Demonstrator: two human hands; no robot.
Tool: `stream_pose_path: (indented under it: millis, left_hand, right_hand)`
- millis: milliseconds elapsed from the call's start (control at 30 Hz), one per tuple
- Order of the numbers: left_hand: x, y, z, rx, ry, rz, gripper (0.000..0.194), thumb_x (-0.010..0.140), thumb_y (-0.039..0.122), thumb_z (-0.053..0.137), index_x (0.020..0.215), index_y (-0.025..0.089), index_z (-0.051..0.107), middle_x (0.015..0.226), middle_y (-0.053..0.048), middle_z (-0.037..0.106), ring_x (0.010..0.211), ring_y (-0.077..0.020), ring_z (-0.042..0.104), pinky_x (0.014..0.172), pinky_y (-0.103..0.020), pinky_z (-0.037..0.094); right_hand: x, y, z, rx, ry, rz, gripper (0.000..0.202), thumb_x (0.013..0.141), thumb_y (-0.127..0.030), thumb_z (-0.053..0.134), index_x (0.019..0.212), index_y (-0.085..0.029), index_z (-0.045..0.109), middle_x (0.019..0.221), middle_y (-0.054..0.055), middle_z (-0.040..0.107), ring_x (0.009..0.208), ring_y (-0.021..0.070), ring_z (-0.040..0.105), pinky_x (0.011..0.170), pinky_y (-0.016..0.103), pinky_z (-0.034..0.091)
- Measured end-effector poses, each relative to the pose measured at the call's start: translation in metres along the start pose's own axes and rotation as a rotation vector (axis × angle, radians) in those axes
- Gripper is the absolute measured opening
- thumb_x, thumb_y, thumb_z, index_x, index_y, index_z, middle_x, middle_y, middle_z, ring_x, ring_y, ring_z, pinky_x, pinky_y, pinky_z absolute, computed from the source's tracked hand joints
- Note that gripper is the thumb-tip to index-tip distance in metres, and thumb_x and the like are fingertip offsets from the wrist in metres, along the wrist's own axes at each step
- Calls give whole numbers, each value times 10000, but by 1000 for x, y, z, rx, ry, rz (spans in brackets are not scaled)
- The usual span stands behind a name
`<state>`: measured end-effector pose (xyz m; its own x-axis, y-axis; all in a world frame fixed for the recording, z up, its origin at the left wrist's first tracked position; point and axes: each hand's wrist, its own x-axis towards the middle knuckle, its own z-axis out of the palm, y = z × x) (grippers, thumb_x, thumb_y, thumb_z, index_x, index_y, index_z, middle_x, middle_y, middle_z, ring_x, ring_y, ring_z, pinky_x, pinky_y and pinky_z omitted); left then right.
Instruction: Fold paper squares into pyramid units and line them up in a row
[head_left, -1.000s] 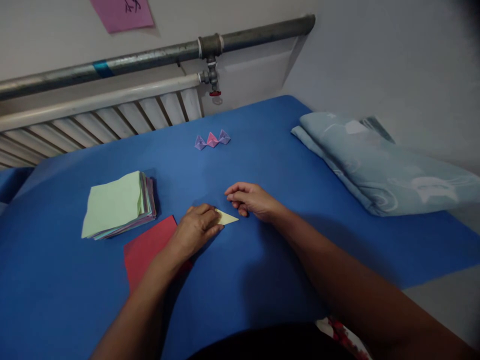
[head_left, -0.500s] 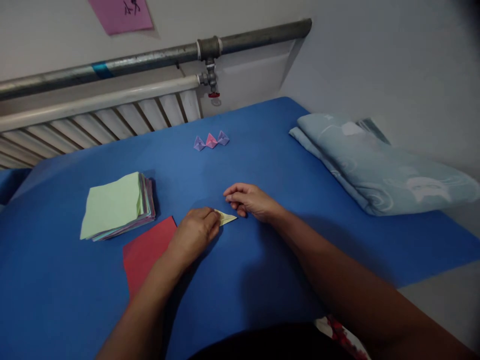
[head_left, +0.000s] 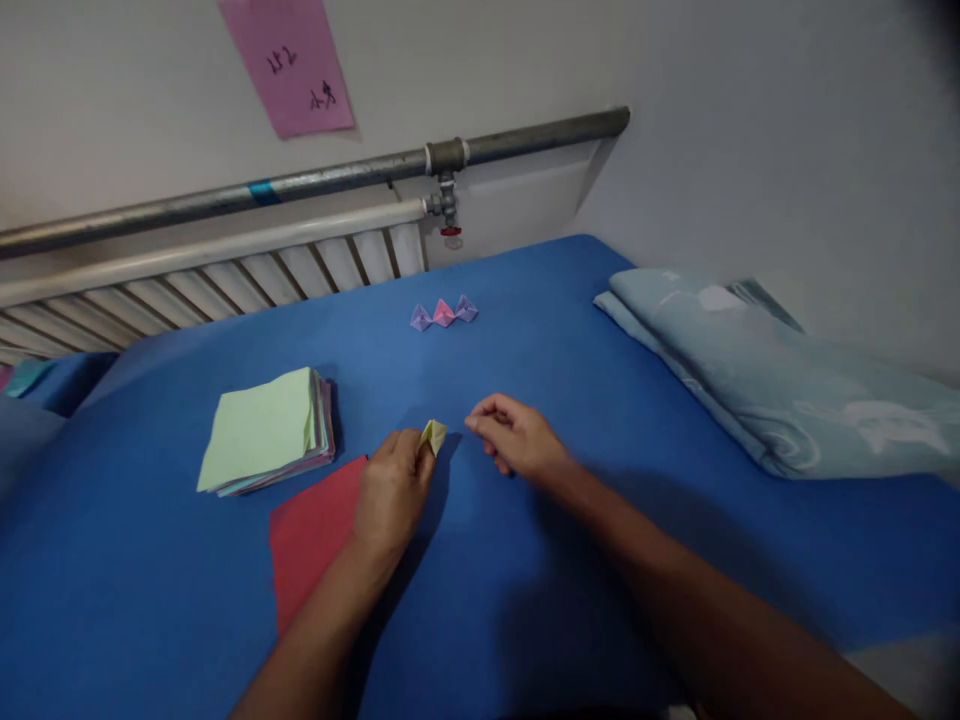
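Between its thumb and fingers my left hand (head_left: 395, 487) pinches a small folded yellow paper (head_left: 434, 436), raised a little off the blue surface (head_left: 465, 560). My right hand (head_left: 517, 437) hovers just to the right, apart from the paper, thumb and index finger together and the other fingers curled; whether anything tiny is between the fingertips cannot be made out. Under my left wrist and forearm lies a red sheet (head_left: 311, 530). Left of it sits a stack of coloured paper (head_left: 262, 425) with a light green sheet on top.
Three small folded paper pieces (head_left: 444, 313), purple, pink and purple, stand in a row farther back. A folded light blue cloth (head_left: 750, 370) lies at the right. Behind the surface are a white radiator (head_left: 300, 270) and a metal pipe (head_left: 337, 178).
My left hand has lifted and tilted the yellow paper, which was lying nearly flat. My right hand stays beside it, its fingers drawn closer together. The head view has tilted up.
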<state>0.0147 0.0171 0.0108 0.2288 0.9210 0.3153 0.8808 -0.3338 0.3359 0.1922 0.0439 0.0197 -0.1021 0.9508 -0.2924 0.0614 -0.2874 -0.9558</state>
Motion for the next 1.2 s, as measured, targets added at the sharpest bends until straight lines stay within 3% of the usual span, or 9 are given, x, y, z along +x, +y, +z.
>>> stream_pose_path:
  millis: [133, 367, 533, 667, 833, 967, 1200]
  left_hand:
    - [-1, 4, -1, -162, 99, -103, 176, 878, 227, 508, 706, 194, 512, 646, 9, 548, 575, -130, 494, 558, -247, 335]
    - [-5, 10, -1, -259, 74, -239, 96, 847, 197, 510, 751, 205, 508, 673, -2, 581, 591, -145, 515, 562, -260, 350]
    - [-6, 12, -1, -305, 81, -257, 52, 872, 239, 527, 866, 200, 561, 761, -31, 655, 661, -166, 597, 610, -277, 414]
    - [-8, 15, -1, -372, 86, -297, 151, 892, 307, 527, 980, 196, 578, 865, -51, 695, 686, -169, 640, 615, -282, 452]
    - [-8, 15, -1, -407, 77, -316, 181, 899, 348, 508, 940, 190, 587, 828, -54, 696, 675, -174, 649, 600, -285, 464]
    - [-7, 11, 0, -429, 94, -323, 150, 870, 289, 531, 963, 187, 589, 851, -60, 701, 705, -177, 661, 635, -292, 484]
    - [-4, 14, -4, -847, 85, -469, 132, 835, 261, 510, 924, 188, 577, 776, -3, 655, 556, -109, 595, 522, -229, 492]
  right_hand:
    - [-15, 6, 23, -202, 62, -315, 175, 770, -352, 635, 848, -224, 545, 618, -66, 513, 523, 85, 487, 497, 210, 397]
    - [-24, 11, 39, -559, 144, -513, 173, 828, -328, 577, 950, -215, 529, 731, -15, 568, 607, 120, 534, 591, 245, 427]
    - [-22, 12, 39, -660, 128, -616, 82, 889, -248, 464, 837, -212, 516, 783, 18, 605, 697, 140, 570, 669, 259, 438]
    - [-17, 14, 40, -682, 130, -597, 94, 893, -212, 433, 837, -212, 508, 764, 18, 608, 678, 142, 555, 657, 259, 416]
    - [-14, 15, 42, -659, 103, -537, 96, 886, -195, 435, 827, -218, 507, 746, 14, 611, 664, 141, 539, 633, 253, 385]
    - [-11, 17, 41, -578, 92, -480, 97, 853, -161, 468, 872, -234, 529, 677, -17, 587, 624, 136, 534, 605, 246, 377]
    - [-10, 19, 43, -198, 52, -342, 114, 851, -205, 477, 927, -265, 538, 605, -66, 544, 510, 100, 538, 500, 199, 399]
